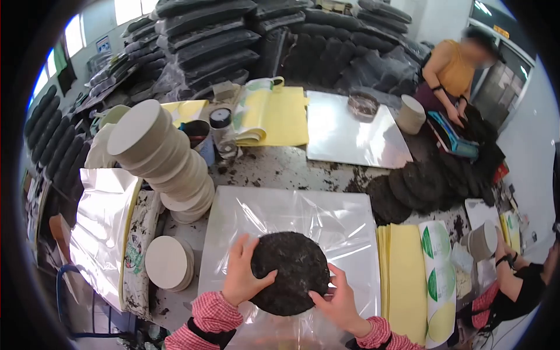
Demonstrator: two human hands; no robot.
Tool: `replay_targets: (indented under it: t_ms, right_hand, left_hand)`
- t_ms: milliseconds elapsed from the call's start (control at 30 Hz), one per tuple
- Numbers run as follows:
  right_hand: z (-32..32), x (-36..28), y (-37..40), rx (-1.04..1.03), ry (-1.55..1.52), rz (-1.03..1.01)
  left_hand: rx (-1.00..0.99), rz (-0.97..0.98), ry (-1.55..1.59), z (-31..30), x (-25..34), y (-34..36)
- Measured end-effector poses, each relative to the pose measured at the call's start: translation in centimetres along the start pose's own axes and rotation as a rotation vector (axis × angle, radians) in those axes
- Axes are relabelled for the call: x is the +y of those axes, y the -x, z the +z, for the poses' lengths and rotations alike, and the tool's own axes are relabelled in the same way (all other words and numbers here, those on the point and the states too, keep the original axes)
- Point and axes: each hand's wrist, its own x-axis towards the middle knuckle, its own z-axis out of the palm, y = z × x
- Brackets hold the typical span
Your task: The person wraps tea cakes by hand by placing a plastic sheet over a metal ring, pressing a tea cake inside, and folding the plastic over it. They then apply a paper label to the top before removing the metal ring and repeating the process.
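Observation:
A round, dark, rough-surfaced pressed cake (290, 271), which looks like dried seaweed, is held over a clear plastic sheet (233, 213) on the table. My left hand (242, 271) grips its left edge, thumb on top and fingers partly behind. My right hand (340, 300) holds the lower right edge with the thumb on the face; some of its fingertips are hidden. Further right lies a row of similar dark cakes (388, 198). To the left, pale round discs stand in a tall leaning stack (169, 154) and a low pile (168, 262).
Yellow sheets (402, 280) and a strip with green labels (437, 274) lie right of the plastic. A silvery board (350, 137) carries a round clear tray (363, 107). Two co-workers (452, 73) are at the right. Black bundles (207, 44) pile up behind.

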Motion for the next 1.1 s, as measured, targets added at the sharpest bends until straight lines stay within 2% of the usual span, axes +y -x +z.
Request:
replay_targets:
  t_ms: [67, 133, 167, 200, 267, 300, 367, 400, 500, 533, 600, 633, 667, 733, 767, 900, 933, 1000, 1067, 1100]
  right_hand:
    - [-0.1, -0.8, -1.3, 0.012, 0.060, -0.034]
    - [-1.1, -1.8, -0.6, 0.031, 0.165, -0.037]
    - [-1.5, -1.6, -0.8, -0.035, 0.243, 0.014]
    - [-1.5, -0.7, -1.0, -0.047, 0.422, 0.017]
    - [-1.9, -1.0, -1.8, 0.075, 0.706, -0.242]
    - [-1.8, -1.6, -3.2, 0.065, 0.716, -0.263]
    - [-1.2, -2.8, -4.6, 0.083, 0.852, -0.644]
    - [0.5, -3.1, -5.8, -0.066, 0.829, -0.683]
    - [4.1, -2.0, -7.8, -0.231, 1.158, -0.544]
    - [3.9, -2.7, -7.9, -0.237, 1.160, -0.563]
    - [1.4, -2.9, -7.0, -0.124, 0.745, -0.507]
    - [0.2, -2.8, -7.0, -0.173, 0.666, -0.567]
    - [0.4, -2.3, -7.3, -0.173, 0.666, -0.542]
    - [1.1, -0.5, -8.1, -0.312, 0.760, -0.732]
    - [1.6, 0.4, -8.3, -0.388, 0.865, -0.617]
    - [1.5, 0.6, -8.6, -0.318, 0.746, -0.770]
    - [2.0, 0.3, -8.6, -0.330, 0.737, -0.769]
    - [2.5, -0.4, -8.5, -0.287, 0.826, -0.677]
    - [2.7, -0.1, -8.2, -0.291, 0.815, -0.629]
    - [2.6, -0.1, -8.2, -0.282, 0.819, -0.643]
  left_hand:
    - [-0.139, -0.036, 0.265, -0.2, -1.0, -0.5]
    - [-0.111, -0.016, 0.318, 0.0, -1.2, 0.1]
    - [-0.107, -0.037, 0.306, 0.5, -1.6, 0.5]
    - [-0.090, -0.050, 0.292, 1.1, -2.1, 0.6]
    - [-0.040, -0.105, 0.412, 2.0, -2.9, 0.6]
    - [-0.035, -0.066, 0.401, 1.7, -2.9, 0.6]
    - [-0.061, -0.056, 0.417, 1.3, -2.6, 1.1]
    - [-0.074, -0.059, 0.412, 1.5, -2.6, 1.3]
    - [-0.059, -0.100, 0.388, 1.6, -2.2, 0.9]
    - [-0.041, -0.100, 0.385, 1.4, -2.4, 0.5]
    - [-0.024, -0.067, 0.404, 1.7, -2.8, 1.1]
    - [-0.008, -0.051, 0.416, 1.7, -2.9, 1.1]
    - [-0.029, -0.063, 0.423, 1.9, -2.9, 1.1]
    - [-0.001, -0.063, 0.373, 2.5, -2.4, 0.9]
    - [0.010, -0.094, 0.337, 2.6, -1.5, 0.7]
    - [-0.020, -0.054, 0.214, 3.2, -1.6, 0.1]
    - [-0.019, -0.066, 0.207, 3.7, -1.8, -0.1]
    - [-0.057, -0.052, -0.083, 4.7, -1.4, -0.4]
    - [-0.093, -0.030, -0.112, 3.7, -0.5, -0.7]
    - [-0.085, 0.101, -0.199, 2.2, 0.2, -0.9]
